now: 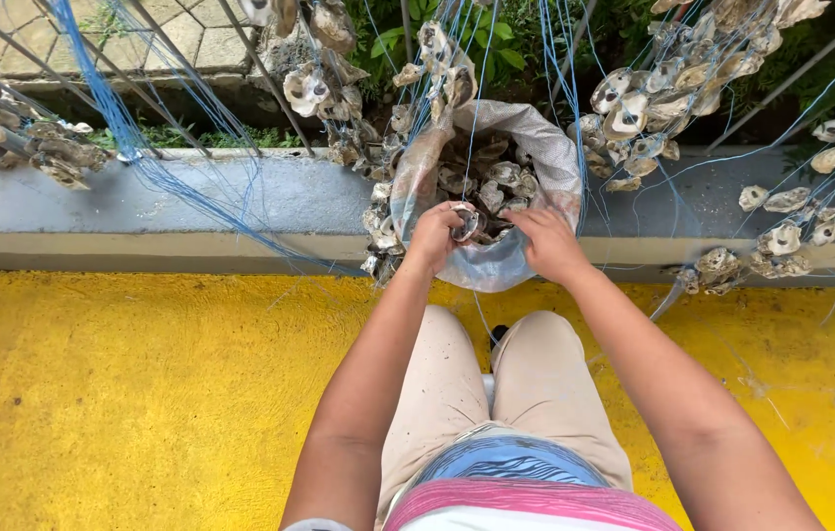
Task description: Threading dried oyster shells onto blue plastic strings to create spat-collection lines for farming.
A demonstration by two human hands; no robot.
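presently the person sits on a yellow floor [122, 393], both arms stretched forward to a woven sack [536, 147] full of oyster shells that leans on a grey ledge [142, 211].

risks, as judged: the shell edges look rough and the hands are bare, so a slip in the grip could cut a finger. the sack leans on the ledge and its near rim is being pulled on; a harder tug could tip it and spill shells onto the floor. thin blue lines [122, 128] hang close on both sides of the sack, and a wrist or a shell could snag in them. strung shell clusters [634, 108] dangle near the right arm and could be knocked.

position: the left hand [434, 236] is closed about a single oyster shell [466, 222] at the sack's near rim, the shell showing just beyond its fingers. the right hand [550, 241] rests just beside it on the sack mouth, fingers curled down; whether it grips the cloth or a shell cannot be told. the two hands are close, not touching.
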